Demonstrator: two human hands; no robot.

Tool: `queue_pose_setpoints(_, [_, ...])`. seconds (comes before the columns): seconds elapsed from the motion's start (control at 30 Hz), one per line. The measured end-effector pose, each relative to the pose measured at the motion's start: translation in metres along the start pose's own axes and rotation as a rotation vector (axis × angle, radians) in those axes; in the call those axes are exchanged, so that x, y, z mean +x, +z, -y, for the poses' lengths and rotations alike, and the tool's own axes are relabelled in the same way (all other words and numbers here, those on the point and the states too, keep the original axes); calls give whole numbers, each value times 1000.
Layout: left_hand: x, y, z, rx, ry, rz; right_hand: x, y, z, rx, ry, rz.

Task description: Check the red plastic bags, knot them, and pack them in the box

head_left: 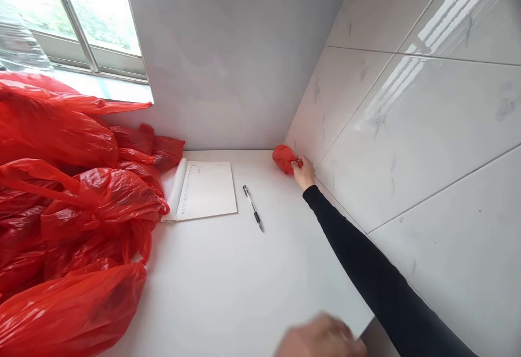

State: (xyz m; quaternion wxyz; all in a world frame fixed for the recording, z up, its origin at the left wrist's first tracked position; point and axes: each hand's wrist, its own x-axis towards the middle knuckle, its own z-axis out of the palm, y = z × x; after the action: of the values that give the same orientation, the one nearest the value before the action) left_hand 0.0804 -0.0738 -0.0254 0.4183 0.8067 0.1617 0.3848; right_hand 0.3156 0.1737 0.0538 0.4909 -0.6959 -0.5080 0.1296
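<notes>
In the far right corner of the table, my right hand [304,173] is closed on the edge of a small red bag [284,159], bunched up and resting where the two walls meet. The reaching arm wears a black sleeve. My left hand [321,338] shows at the bottom edge, smeared by motion and partly cut off, so its fingers are unclear. Left of the red bag lies a capped-looking black and clear pen [253,208], slanted on the white table [211,281]. An open notebook [209,189] lies beyond the pen, its cover folded back to the left.
Several tied red plastic bags [97,194] are heaped along the table's left side, touching the notebook. A clear plastic bottle [20,45] stands by the window [101,10]. A tiled wall [427,129] borders the right side, with a grey wall [228,58] behind.
</notes>
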Motion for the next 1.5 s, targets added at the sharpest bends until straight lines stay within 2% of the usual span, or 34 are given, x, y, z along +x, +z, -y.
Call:
queue_pose_setpoints(0.03, [7, -12, -2, -26, -29, -41, -6, -4, 8, 45, -11, -1])
queue_pose_setpoints(0.07, [15, -27, -3, -55, -117, -107, -15, -9, 18, 91, -26, 9])
queue_pose_setpoints(0.13, [28, -63, -4, -386, -476, -379, -43, -17, 43, 182, -69, 51])
queue_pose_setpoints(0.17, [33, -81, -4, -569, -543, -501, -62, -20, 57, 226, -99, 81])
queue_pose_setpoints(0.23, [37, -112, -4, -866, -577, -652, -107, -24, 84, 326, -190, 168])
queue_pose_setpoints(0.27, [36, -123, -3, -979, -561, -701, -130, -24, 95, 355, -237, 262])
queue_pose_setpoints(0.33, [31, -134, -3, -1098, -476, -762, -172, -20, 109, 376, -283, 569])
queue_pose_setpoints(0.4, [25, -136, -2, -1086, -404, -799, -202, -8, 111, 393, -266, 725])
queue_pose_setpoints(0.43, [22, -135, -2, -1054, -390, -814, -211, 0, 109, 385, -266, 723])
queue_pose_setpoints(0.57, [18, -132, 2, -946, -427, -832, -219, 30, 88, 322, -343, 559])
queue_pose_setpoints(0.63, [19, -132, 6, -897, -429, -852, -216, 37, 78, 376, -301, 518])
queue_pose_setpoints(0.77, [20, -133, 15, -801, -407, -932, -207, 36, 65, 478, -98, 382])
queue_pose_setpoints(0.87, [20, -132, 19, -758, -411, -951, -204, 35, 61, 474, 11, 338])
queue_pose_setpoints(1.0, [19, -131, 20, -699, -429, -947, -207, 34, 60, 448, -137, 304])
queue_pose_setpoints(1.13, [18, -132, 22, -625, -437, -935, -207, 31, 60, 343, -259, 388])
queue_pose_setpoints(1.2, [17, -133, 24, -591, -444, -934, -204, 30, 59, 315, -254, 409])
queue_pose_setpoints(1.37, [16, -133, 27, -523, -472, -919, -198, 26, 54, 402, -133, 401])
queue_pose_setpoints(1.5, [17, -131, 24, -421, -466, -926, -198, 21, 56, 362, -202, 448])
